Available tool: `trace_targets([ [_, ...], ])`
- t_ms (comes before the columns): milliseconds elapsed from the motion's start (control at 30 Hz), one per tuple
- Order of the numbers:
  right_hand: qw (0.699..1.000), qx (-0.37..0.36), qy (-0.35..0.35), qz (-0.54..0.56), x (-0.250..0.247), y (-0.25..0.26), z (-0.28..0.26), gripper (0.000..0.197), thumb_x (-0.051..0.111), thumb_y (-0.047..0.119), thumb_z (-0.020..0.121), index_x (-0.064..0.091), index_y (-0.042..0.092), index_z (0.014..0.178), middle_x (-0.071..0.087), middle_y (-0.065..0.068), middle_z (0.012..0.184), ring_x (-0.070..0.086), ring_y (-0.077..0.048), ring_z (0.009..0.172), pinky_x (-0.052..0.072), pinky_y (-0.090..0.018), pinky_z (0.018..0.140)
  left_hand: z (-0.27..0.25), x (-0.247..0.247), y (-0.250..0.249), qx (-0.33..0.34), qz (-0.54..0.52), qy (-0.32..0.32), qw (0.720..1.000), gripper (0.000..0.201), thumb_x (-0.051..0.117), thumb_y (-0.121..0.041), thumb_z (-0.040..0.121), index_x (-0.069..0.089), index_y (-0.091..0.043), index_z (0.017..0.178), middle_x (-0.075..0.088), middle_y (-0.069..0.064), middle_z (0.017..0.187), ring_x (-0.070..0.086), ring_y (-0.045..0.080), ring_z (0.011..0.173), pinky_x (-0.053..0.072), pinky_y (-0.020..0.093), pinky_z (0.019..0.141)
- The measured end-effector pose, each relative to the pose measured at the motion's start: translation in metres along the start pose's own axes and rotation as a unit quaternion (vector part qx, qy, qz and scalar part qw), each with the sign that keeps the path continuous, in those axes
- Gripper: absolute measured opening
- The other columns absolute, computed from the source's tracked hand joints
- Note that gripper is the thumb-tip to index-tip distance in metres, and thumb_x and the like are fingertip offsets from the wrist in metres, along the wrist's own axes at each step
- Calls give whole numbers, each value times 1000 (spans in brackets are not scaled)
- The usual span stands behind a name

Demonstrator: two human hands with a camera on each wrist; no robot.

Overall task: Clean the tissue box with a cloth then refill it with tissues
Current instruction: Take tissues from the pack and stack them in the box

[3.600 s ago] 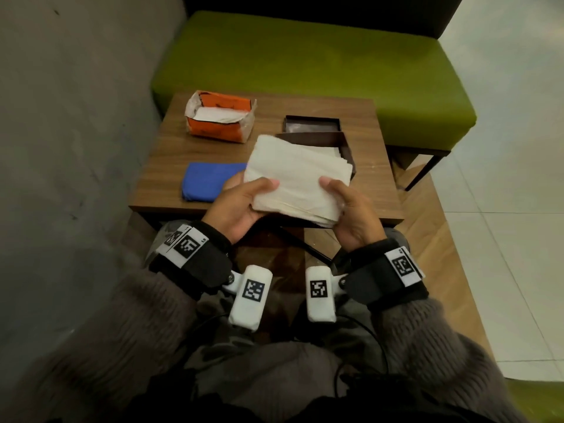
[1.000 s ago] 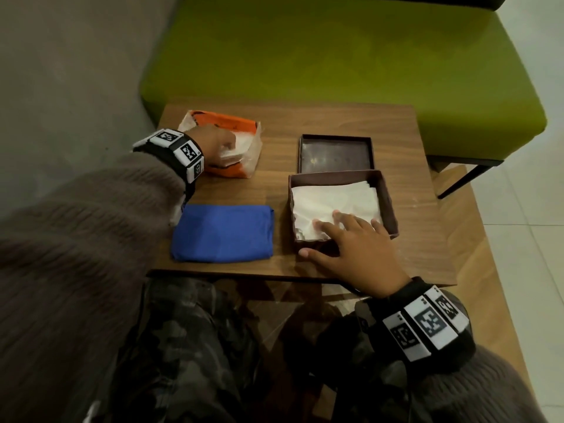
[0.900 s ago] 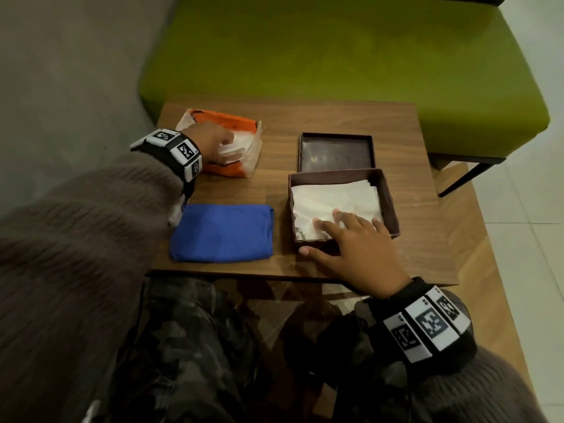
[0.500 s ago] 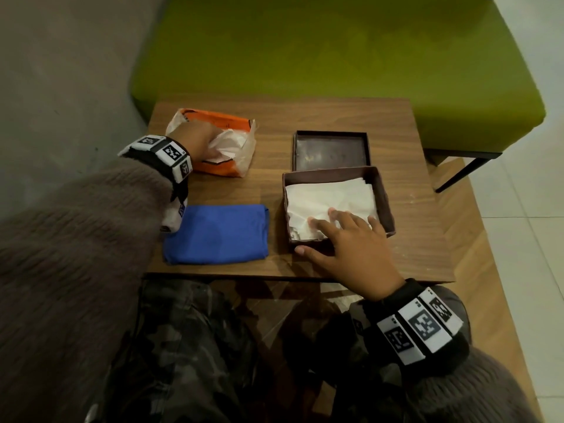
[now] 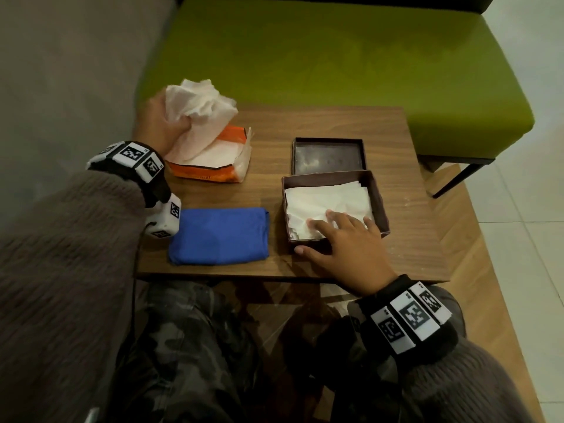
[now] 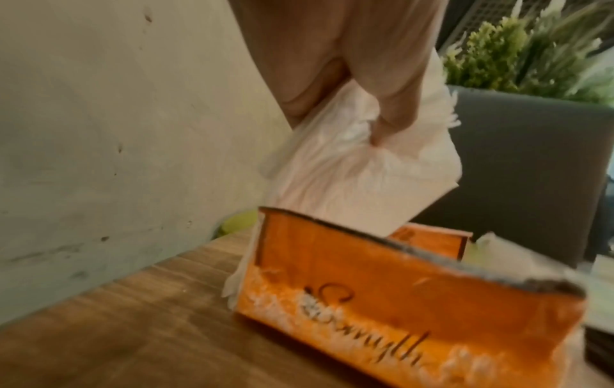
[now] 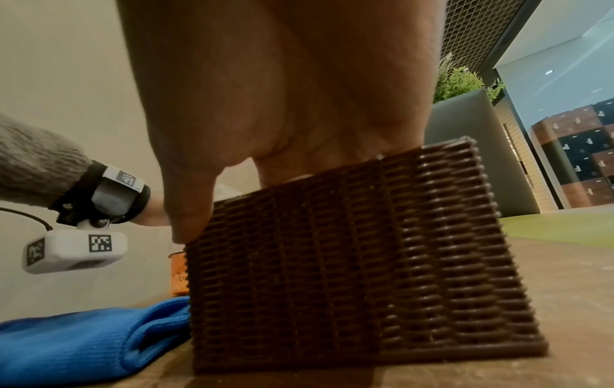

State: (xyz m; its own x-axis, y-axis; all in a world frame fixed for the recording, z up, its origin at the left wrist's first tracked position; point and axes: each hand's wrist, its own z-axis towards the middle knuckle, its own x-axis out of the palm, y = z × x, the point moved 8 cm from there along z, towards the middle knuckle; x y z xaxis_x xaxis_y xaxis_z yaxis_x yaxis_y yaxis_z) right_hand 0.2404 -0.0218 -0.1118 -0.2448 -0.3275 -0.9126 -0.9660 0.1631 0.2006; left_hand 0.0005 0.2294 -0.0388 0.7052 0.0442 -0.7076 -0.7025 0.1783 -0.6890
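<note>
Head view: tissues (image 5: 328,206) inside tissue box (image 5: 380,196)

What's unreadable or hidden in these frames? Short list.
- Right hand fingertips: right wrist view, hidden behind the wicker tissue box wall.
- How deep the tissues in the box go: head view shows only the top sheet.
- Orange tissue pack lettering: left wrist view, motion blur, and the frame edge cuts it off.
- Tissues left in the pack: both views, covered by the bunch of tissues that the left hand grips.
</note>
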Motion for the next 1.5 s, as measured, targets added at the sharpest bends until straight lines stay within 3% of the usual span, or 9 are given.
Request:
trace_targets([
  [167,1000,-1,-12,24,-5,2,0,71,39,73,86,36,33,145,34,-2,155,28,-21,143,12,-47,118,-17,-46,3,-65,-167,-127,976,43,66,-19,76,59,-5,116,65,6,110,63,16,100,52,22,80],
  [367,946,-65,-100,300,-40,29,-22,83,54,64,83,30,21,149,38,3,152,33,-11,138,25,-27,113,-88,-1,-11,-179,-461,52,868,28,52,1,88,59,-13,112,72,-9,90,68,8,88,56,27,77],
  [567,769,-2,-8,640,-28,45,-29,72,57,66,80,47,23,137,60,1,133,59,-15,120,46,-44,105,-186,47,-51,-223,-484,229,815,42,52,-5,87,50,-8,130,63,12,121,61,25,111,52,38,92],
  [667,623,-13,67,779,-14,54,-43,41,53,43,92,56,22,126,66,-6,126,63,-24,116,48,-46,101,-214,53,-70,-213,-484,247,812,42,46,-5,92,45,-15,133,62,9,122,61,24,109,52,39,89],
  [767,562,-7,81,823,1,54,-55,48,55,30,92,49,12,137,64,-13,128,62,-29,118,49,-47,100,-231,55,-80,-185,-443,224,848,47,46,-6,94,32,-28,133,57,9,123,59,24,109,51,41,90],
  [867,536,9,63,841,13,45,-61,52,57,25,92,46,9,140,63,-14,130,61,-30,118,51,-47,98,-241,46,-85,-116,-363,137,914,45,54,-9,91,29,-33,119,62,8,111,64,19,97,54,38,81],
  [1067,526,-18,36,850,14,35,-72,46,52,22,98,43,12,142,57,-18,136,55,-36,125,39,-60,106,-255,36,-91,-56,-273,71,958,16,63,-26,87,51,-20,97,57,-14,99,56,2,98,47,10,79],
  [1200,528,-30,17,848,13,34,-76,46,52,22,99,43,12,143,54,-20,138,52,-39,127,37,-64,106,-261,41,-97,-65,-276,121,951,33,67,-47,77,59,-24,100,64,-6,104,61,12,99,53,37,87],
  [1500,536,-29,14,844,10,36,-79,46,52,26,97,45,13,141,55,-19,137,54,-37,126,41,-61,104,-260,48,-95,-90,-275,149,946,23,58,-33,89,51,-18,106,63,3,109,62,18,100,53,43,86],
])
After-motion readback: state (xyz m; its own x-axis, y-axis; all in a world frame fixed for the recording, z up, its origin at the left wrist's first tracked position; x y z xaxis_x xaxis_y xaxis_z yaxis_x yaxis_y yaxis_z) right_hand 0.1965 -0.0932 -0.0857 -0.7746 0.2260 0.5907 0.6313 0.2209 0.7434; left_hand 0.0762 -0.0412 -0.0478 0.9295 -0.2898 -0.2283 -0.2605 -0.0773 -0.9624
